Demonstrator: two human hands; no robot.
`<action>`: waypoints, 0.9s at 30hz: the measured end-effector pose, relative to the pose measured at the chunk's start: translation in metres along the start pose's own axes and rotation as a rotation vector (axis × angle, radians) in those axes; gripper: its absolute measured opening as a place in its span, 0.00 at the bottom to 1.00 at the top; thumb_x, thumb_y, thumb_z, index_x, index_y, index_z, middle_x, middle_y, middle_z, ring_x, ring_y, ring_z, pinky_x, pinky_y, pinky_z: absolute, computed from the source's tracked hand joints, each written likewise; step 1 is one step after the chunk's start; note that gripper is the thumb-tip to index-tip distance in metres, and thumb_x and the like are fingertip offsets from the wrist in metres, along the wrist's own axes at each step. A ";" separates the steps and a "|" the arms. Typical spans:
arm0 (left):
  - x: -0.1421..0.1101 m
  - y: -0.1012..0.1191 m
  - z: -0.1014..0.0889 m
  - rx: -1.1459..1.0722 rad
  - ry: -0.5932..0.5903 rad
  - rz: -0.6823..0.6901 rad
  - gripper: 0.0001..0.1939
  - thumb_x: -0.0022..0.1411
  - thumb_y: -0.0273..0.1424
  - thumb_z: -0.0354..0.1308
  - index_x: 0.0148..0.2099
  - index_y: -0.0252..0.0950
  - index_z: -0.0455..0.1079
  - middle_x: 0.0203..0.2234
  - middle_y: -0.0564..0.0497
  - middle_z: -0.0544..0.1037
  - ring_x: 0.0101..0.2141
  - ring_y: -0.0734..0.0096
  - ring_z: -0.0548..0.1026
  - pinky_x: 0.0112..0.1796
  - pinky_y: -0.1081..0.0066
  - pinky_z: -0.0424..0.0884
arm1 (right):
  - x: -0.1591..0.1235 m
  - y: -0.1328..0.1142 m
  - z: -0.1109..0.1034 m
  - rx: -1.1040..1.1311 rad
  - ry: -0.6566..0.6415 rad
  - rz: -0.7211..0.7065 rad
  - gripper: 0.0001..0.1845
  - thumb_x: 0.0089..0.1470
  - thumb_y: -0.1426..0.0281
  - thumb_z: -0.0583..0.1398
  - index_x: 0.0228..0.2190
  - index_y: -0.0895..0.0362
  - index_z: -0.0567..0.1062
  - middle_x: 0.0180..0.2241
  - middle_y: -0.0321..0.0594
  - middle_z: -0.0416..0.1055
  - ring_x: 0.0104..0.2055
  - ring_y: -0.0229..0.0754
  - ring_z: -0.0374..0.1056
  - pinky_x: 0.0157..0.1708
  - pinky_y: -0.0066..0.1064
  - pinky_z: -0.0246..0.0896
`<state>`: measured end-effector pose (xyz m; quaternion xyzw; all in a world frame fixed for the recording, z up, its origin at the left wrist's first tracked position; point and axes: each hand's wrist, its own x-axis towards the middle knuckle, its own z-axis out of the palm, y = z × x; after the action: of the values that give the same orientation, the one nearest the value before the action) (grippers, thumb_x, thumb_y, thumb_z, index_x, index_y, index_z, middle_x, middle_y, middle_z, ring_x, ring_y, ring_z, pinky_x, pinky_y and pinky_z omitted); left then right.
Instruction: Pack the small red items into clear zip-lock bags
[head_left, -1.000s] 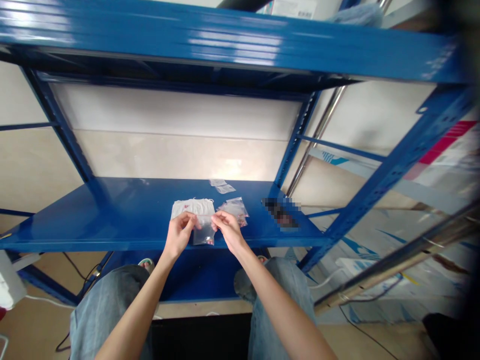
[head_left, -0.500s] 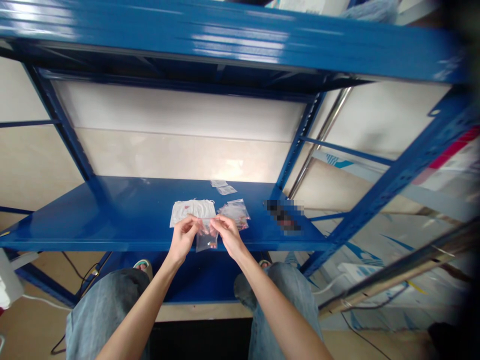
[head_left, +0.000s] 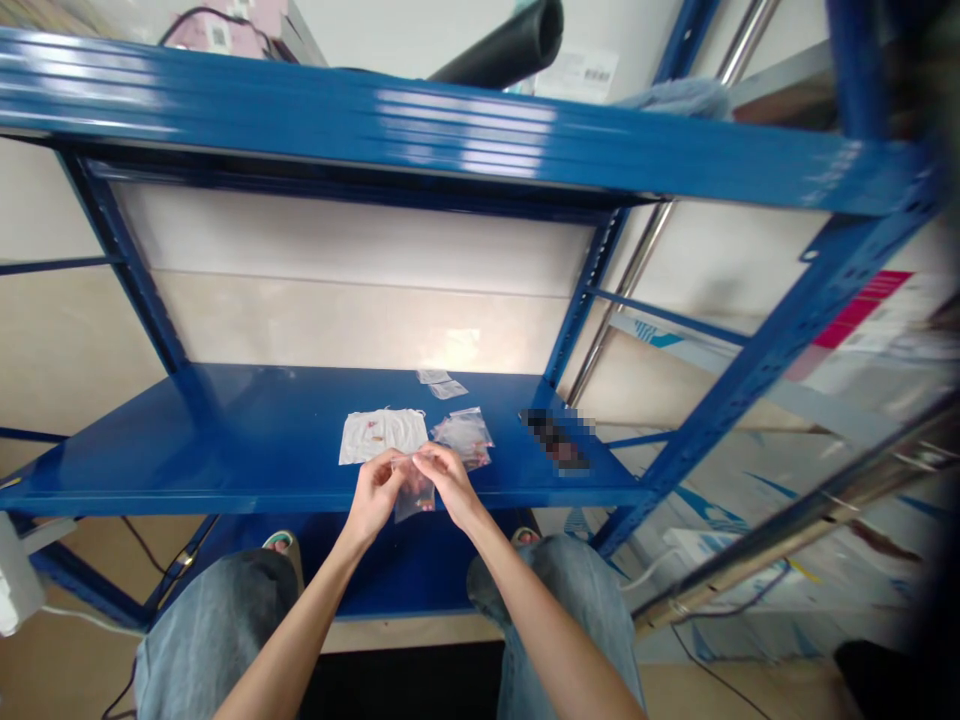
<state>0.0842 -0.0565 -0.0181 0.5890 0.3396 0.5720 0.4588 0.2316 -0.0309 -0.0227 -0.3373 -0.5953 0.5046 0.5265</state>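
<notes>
At the blue shelf (head_left: 247, 430), my left hand (head_left: 373, 492) and right hand (head_left: 450, 482) are pinching a clear bag (head_left: 409, 499) by its top, perhaps unsealed, so a slip risks spilling its reddish bits (head_left: 427, 505).

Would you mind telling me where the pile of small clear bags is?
In the head view, the pile lies on the blue shelf, just beyond the right hand and right of the flat white item.
</notes>
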 end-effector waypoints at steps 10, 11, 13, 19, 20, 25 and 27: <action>0.002 0.000 -0.005 0.007 -0.067 -0.049 0.19 0.68 0.45 0.57 0.31 0.37 0.72 0.22 0.52 0.75 0.25 0.69 0.72 0.33 0.70 0.67 | -0.004 -0.012 0.002 0.038 -0.092 0.046 0.19 0.57 0.54 0.63 0.24 0.54 0.69 0.20 0.32 0.64 0.24 0.39 0.61 0.29 0.30 0.55; 0.003 -0.001 -0.005 0.014 -0.072 -0.051 0.20 0.68 0.46 0.56 0.30 0.36 0.72 0.22 0.52 0.75 0.25 0.70 0.72 0.32 0.70 0.67 | -0.005 -0.014 0.002 0.031 -0.098 0.052 0.20 0.58 0.54 0.63 0.24 0.54 0.69 0.20 0.32 0.64 0.24 0.38 0.61 0.29 0.30 0.55; 0.005 -0.003 -0.005 0.029 -0.073 -0.049 0.21 0.68 0.46 0.56 0.29 0.36 0.71 0.22 0.52 0.74 0.25 0.70 0.71 0.32 0.70 0.66 | -0.005 -0.017 0.003 0.036 -0.096 0.058 0.20 0.58 0.54 0.63 0.24 0.54 0.69 0.20 0.32 0.65 0.24 0.38 0.61 0.29 0.30 0.56; 0.003 -0.004 -0.001 -0.002 -0.109 -0.086 0.20 0.67 0.43 0.58 0.26 0.36 0.70 0.19 0.54 0.71 0.23 0.71 0.68 0.29 0.72 0.63 | -0.014 -0.014 0.002 0.274 -0.092 0.141 0.18 0.55 0.56 0.66 0.25 0.55 0.69 0.19 0.31 0.65 0.23 0.40 0.69 0.28 0.30 0.62; 0.003 -0.004 -0.001 -0.021 -0.121 -0.096 0.20 0.67 0.42 0.58 0.26 0.36 0.70 0.19 0.54 0.71 0.23 0.72 0.68 0.29 0.72 0.63 | -0.017 -0.013 0.002 0.313 -0.085 0.168 0.18 0.54 0.56 0.66 0.26 0.55 0.69 0.18 0.31 0.66 0.23 0.40 0.70 0.27 0.29 0.63; 0.000 0.000 -0.002 -0.083 -0.142 -0.159 0.19 0.65 0.42 0.60 0.29 0.34 0.74 0.22 0.52 0.75 0.25 0.70 0.70 0.30 0.72 0.64 | -0.028 -0.013 0.002 0.361 0.078 0.256 0.19 0.53 0.54 0.67 0.28 0.56 0.70 0.17 0.30 0.65 0.17 0.36 0.64 0.14 0.22 0.49; -0.001 0.001 -0.002 -0.096 -0.138 -0.179 0.19 0.66 0.44 0.60 0.31 0.33 0.75 0.24 0.50 0.76 0.25 0.70 0.70 0.30 0.72 0.65 | -0.028 -0.014 0.002 0.359 0.125 0.238 0.18 0.52 0.55 0.67 0.27 0.56 0.71 0.17 0.30 0.65 0.16 0.34 0.61 0.12 0.22 0.43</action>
<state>0.0824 -0.0573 -0.0174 0.5716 0.3306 0.5028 0.5579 0.2376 -0.0615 -0.0169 -0.3369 -0.4180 0.6392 0.5506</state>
